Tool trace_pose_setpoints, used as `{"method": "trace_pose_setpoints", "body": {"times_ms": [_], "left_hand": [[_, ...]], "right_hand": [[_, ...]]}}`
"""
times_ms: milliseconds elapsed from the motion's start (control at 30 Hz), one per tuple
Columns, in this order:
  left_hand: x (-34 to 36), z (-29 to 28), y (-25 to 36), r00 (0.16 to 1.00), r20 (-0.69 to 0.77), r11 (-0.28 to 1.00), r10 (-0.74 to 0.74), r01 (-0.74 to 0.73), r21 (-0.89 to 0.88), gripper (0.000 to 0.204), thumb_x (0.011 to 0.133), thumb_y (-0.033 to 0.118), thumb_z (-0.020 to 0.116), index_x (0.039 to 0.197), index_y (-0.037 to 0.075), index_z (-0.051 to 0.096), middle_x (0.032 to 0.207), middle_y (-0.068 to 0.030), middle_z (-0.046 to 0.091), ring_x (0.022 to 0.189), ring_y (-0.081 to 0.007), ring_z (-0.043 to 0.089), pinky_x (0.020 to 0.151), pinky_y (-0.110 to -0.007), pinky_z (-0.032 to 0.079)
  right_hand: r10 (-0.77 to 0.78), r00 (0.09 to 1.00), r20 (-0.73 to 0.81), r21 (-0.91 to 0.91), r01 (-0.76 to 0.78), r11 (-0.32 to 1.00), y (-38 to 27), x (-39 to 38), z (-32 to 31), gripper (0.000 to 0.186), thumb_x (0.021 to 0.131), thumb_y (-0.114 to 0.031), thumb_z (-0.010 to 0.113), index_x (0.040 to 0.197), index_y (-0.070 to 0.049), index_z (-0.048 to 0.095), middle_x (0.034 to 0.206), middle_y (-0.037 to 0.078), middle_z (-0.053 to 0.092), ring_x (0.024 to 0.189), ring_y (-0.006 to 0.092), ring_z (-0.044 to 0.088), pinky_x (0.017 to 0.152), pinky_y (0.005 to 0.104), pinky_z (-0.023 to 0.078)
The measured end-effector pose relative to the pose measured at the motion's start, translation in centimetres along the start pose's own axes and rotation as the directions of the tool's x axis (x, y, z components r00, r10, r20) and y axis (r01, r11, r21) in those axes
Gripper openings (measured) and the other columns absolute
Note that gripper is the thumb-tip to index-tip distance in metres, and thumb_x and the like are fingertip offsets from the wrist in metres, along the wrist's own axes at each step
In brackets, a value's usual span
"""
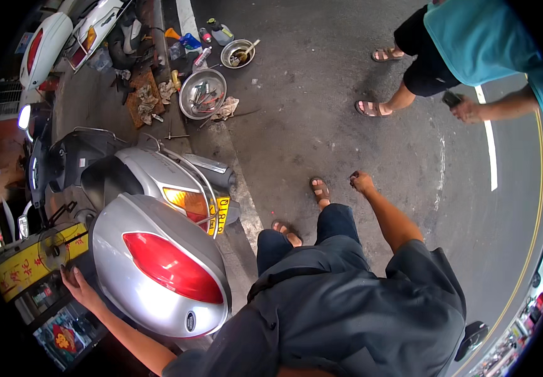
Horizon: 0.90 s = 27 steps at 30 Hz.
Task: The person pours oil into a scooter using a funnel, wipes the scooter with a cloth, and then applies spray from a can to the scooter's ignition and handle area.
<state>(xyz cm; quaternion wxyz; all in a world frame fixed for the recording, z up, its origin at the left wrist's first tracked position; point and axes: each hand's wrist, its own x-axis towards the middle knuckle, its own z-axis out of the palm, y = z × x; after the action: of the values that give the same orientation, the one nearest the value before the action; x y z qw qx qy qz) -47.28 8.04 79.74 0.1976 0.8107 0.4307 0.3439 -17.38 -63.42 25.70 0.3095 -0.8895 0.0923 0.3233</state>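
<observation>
My left hand [81, 290] is beside the far-left side of a silver scooter top case [111, 251] with a red reflector panel [172, 267]. Its fingers are apart and hold nothing that I can see; whether they touch the case I cannot tell. Over the pavement, to the right of my feet, hangs my right hand [364, 182]. Its fingers are curled in, dark at the tips, and what they hold, if anything, is too small to make out. The top case sits behind the black seat [109, 179] of a grey scooter [142, 166].
Ahead lie a metal bowl of tools [203, 94], a smaller bowl of dark liquid [238, 54], rags [225, 109], bottles [221, 32] and a T-handle wrench [171, 129]. A white scooter [46, 47] stands far left. Another person [478, 44] holds a dark object [451, 99] at right.
</observation>
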Motion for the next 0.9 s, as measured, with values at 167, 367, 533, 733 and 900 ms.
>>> {"method": "trace_pose_setpoints", "body": {"times_ms": [167, 367, 533, 733, 900], "left_hand": [[-0.6, -2.7, 2.6, 0.999, -0.021, 0.924, 0.031, -0.021, 0.381, 0.048, 0.098, 0.021, 0.058, 0.141, 0.003, 0.044, 0.112, -0.0146, 0.064, 0.102, -0.0207, 0.061, 0.093, -0.031, 0.046], [6.2, 3.9, 8.2, 0.993, -0.011, 0.912, -0.115, 0.111, 0.394, 0.041, 0.099, 0.018, 0.055, 0.137, 0.003, 0.050, 0.102, -0.0089, 0.064, 0.091, -0.0138, 0.058, 0.085, -0.027, 0.048], [10.4, 19.6, 14.7, 0.778, 0.608, 0.879, -0.158, -0.170, 0.446, 0.047, 0.083, 0.004, 0.064, 0.128, -0.002, 0.053, 0.116, -0.0199, 0.062, 0.107, -0.0322, 0.060, 0.096, -0.038, 0.044], [-0.2, 33.1, 10.4, 0.532, 0.359, 0.615, -0.767, 0.769, 0.176, 0.039, 0.089, 0.012, 0.063, 0.125, 0.000, 0.056, 0.097, -0.0122, 0.067, 0.093, -0.0205, 0.063, 0.086, -0.034, 0.048], [-15.3, 42.8, 8.5, -0.030, 0.378, 0.157, -0.925, 0.877, 0.455, 0.032, 0.094, 0.016, 0.059, 0.121, -0.002, 0.057, 0.094, -0.0106, 0.068, 0.087, -0.0179, 0.064, 0.079, -0.032, 0.051]], "right_hand": [[-0.255, 0.950, 0.180, -0.273, 0.297, 0.915, -21.3, 10.8, 2.5, 0.024, 0.084, -0.023, 0.059, 0.098, -0.006, 0.068, 0.086, 0.015, 0.071, 0.082, 0.0266, 0.070, 0.074, 0.0385, 0.053], [-0.399, 0.853, 0.337, -0.161, 0.470, 0.868, -42.2, 21.1, 10.2, 0.028, 0.083, -0.027, 0.060, 0.101, -0.007, 0.068, 0.092, 0.016, 0.071, 0.088, 0.0301, 0.069, 0.080, 0.0401, 0.053], [-0.344, 0.726, 0.596, -0.143, 0.518, 0.844, -51.3, 29.7, 10.6, 0.032, 0.084, -0.029, 0.060, 0.107, -0.007, 0.068, 0.098, 0.018, 0.071, 0.097, 0.0333, 0.067, 0.086, 0.0413, 0.052], [-0.210, 0.801, 0.561, -0.499, 0.529, 0.686, -63.4, 42.5, 15.5, 0.036, 0.088, -0.032, 0.059, 0.118, -0.014, 0.066, 0.121, 0.015, 0.065, 0.113, 0.0321, 0.062, 0.094, 0.0427, 0.050], [-0.148, 0.827, 0.542, -0.622, 0.514, 0.590, -72.6, 56.8, 24.2, 0.035, 0.089, -0.035, 0.061, 0.115, -0.012, 0.063, 0.113, 0.016, 0.067, 0.108, 0.0322, 0.064, 0.091, 0.0433, 0.052]]}}
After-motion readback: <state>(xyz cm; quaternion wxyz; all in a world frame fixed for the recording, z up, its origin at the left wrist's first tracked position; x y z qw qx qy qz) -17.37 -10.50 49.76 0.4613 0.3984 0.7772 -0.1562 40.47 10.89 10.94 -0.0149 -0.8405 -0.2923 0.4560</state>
